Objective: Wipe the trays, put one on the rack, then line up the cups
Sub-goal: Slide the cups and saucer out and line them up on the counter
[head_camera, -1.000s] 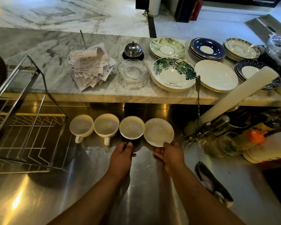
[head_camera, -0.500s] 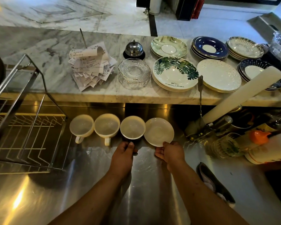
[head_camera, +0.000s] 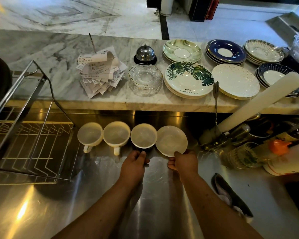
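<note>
Three cups stand in a row on the steel counter: a white cup (head_camera: 90,134) at the left, a second white cup (head_camera: 116,133) beside it, then a dark cup with a white inside (head_camera: 143,135). My left hand (head_camera: 133,165) grips the dark cup's handle at its near side. Right of the row lies a small white saucer (head_camera: 171,140), and my right hand (head_camera: 184,163) pinches its near rim. A wire dish rack (head_camera: 29,135) stands at the left, with nothing visible on it.
A marble ledge (head_camera: 110,100) behind holds a receipt spike, a service bell (head_camera: 145,53), a glass dish and several stacks of plates. At the right stand a pale roll (head_camera: 262,99), a fork, glasses and bottles. A dark cloth (head_camera: 231,195) lies at the right.
Both hands stay at the dark cup and the saucer; the cups and saucer barely shift. The view has drifted slightly.
</note>
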Tool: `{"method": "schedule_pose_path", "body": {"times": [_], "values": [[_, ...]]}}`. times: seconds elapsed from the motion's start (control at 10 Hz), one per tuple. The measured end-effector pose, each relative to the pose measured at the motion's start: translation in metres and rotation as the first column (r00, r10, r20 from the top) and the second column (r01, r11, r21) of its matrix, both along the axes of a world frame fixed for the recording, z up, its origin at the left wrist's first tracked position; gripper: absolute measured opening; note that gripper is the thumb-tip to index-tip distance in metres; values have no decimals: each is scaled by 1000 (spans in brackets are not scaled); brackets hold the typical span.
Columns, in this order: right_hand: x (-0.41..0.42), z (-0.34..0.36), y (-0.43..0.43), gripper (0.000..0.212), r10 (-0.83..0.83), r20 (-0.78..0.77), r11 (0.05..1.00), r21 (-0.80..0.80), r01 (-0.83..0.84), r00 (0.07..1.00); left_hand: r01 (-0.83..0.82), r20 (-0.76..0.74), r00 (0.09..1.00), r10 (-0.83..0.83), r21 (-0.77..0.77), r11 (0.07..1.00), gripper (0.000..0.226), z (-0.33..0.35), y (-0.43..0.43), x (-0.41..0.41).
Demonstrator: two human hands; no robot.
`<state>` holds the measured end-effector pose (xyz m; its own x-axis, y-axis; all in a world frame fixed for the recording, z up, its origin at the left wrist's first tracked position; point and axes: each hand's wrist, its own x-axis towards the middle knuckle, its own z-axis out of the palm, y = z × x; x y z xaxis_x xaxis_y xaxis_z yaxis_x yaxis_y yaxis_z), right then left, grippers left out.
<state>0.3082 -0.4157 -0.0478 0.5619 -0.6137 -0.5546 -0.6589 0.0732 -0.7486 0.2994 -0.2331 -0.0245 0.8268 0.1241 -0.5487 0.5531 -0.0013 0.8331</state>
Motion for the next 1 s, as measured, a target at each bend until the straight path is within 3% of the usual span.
{"method": "schedule_pose_path", "body": {"times": [0.3,0.7,0.9,1.0], "values": [[1,6,-2,24,12,-18,1000,7,-12,1000,22,-33,999,-21,53,998,21,4,1,0],[-2,18,-5,22,-50,3,972,232,47,999,33,-58,998,-28,80,996,25,14,-1,-1],[-12,40,-2,6,-100,16,931,356,88,995,23,-79,997,-17,76,997,36,30,-5,-6],[-18,50,-1,10,-46,-25,942,333,51,999,6,-125,992,-2,30,1000,39,37,-3,-12]]}}
